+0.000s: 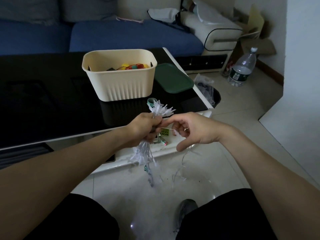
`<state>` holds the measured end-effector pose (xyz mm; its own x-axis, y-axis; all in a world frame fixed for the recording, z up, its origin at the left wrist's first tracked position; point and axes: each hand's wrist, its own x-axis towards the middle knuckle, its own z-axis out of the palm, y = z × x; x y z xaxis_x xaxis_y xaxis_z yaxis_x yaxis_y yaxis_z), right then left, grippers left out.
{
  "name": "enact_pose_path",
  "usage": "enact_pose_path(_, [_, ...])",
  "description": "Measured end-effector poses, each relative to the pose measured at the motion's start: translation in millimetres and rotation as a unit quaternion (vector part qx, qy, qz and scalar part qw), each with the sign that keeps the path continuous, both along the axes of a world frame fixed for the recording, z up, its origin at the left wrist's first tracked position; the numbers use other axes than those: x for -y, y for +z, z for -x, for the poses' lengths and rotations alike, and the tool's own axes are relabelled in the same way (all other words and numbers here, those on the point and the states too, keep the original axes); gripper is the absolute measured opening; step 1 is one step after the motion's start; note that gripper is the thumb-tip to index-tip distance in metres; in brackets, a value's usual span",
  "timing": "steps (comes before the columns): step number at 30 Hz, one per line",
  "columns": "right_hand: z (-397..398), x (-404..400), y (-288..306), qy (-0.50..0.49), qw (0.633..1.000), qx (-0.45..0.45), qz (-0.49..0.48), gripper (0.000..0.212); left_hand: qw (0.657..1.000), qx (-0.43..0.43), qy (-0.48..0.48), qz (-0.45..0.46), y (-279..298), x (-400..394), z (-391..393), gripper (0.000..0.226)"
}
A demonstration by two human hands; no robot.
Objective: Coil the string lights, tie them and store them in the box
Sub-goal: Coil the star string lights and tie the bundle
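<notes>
So the box (119,78) is sitting on the table (43,101), toward its far right part, with a lid (173,78) lying flat just right of it, touching or nearly. Some small stuff is lying inside the box. A sofa (103,35) is running behind the table. Right of the table, on the floor, a bin (213,97) is standing near the corner, and a bottle (242,68) is standing farther right.

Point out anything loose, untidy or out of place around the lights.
A loose tail of the lights trails from the right hand toward the floor, uncoiled. The left hand grips the bundle. The green lid lies beside the box, which is open.
</notes>
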<state>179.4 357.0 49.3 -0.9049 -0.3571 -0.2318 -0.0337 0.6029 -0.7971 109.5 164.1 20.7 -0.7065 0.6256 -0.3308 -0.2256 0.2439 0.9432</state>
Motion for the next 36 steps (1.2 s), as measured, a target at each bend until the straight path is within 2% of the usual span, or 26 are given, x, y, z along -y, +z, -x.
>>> enact_pose_path(4, [1.2,14.8,-2.6,-0.096,0.986,-0.109,0.083,0.007,0.999,0.037,0.002,-0.024,0.6,-3.1,-4.3,0.039])
enact_pose_path(6, [2.1,14.7,-5.2,-0.149,0.975,-0.115,0.117,0.009,0.998,0.056,0.006,-0.037,1.6,-4.9,-5.7,0.034])
enact_pose_path(10, [1.6,2.6,-13.3,-0.171,0.976,-0.001,0.137,0.009,0.994,0.073,0.064,-0.053,2.0,-8.0,-3.2,0.018])
enact_pose_path(12, [1.5,1.8,-16.0,-0.2,0.967,0.025,0.158,0.01,0.995,0.056,0.058,-0.05,1.5,-8.1,-1.4,0.017])
enact_pose_path(16, [2.2,7.0,-15.3,-0.276,0.943,0.009,0.186,0.021,1.0,0.008,0.0,-0.029,-0.5,-10.5,-7.0,0.033])
enact_pose_path(21, [7.7,23.9,-16.6,-0.355,0.915,-0.015,0.19,0.035,0.998,-0.062,0.001,-0.006,-4.3,-16.3,-14.8,0.034])
enact_pose_path(25, [13.5,36.4,-22.0,-0.368,0.919,-0.037,0.135,0.042,0.993,-0.115,-0.032,0.014,-4.0,-16.2,-19.5,0.04])
enact_pose_path(28, [13.6,43.1,-22.5,-0.35,0.93,-0.077,0.078,0.05,0.994,-0.109,0.001,0.013,-7.3,-16.0,-16.2,0.041])
enact_pose_path(30, [15.4,46.8,-24.3,-0.328,0.939,-0.088,0.05,0.043,0.992,-0.116,0.042,0.026,-9.9,-15.1,-10.5,0.042])
enact_pose_path(32, [14.9,51.0,-23.5,-0.327,0.938,-0.106,0.043,0.022,0.988,-0.131,0.079,0.036,-10.6,-14.2,-7.1,0.041])
enact_pose_path(33, [14.5,52.7,-22.8,-0.345,0.929,-0.125,0.047,0.014,0.986,-0.137,0.093,0.036,-10.1,-14.0,-6.5,0.041])
enact_pose_path(36, [13.2,54.4,-18.5,-0.407,0.892,-0.173,0.099,0.009,0.983,-0.132,0.122,0.019,-7.6,-15.0,-7.4,0.043])
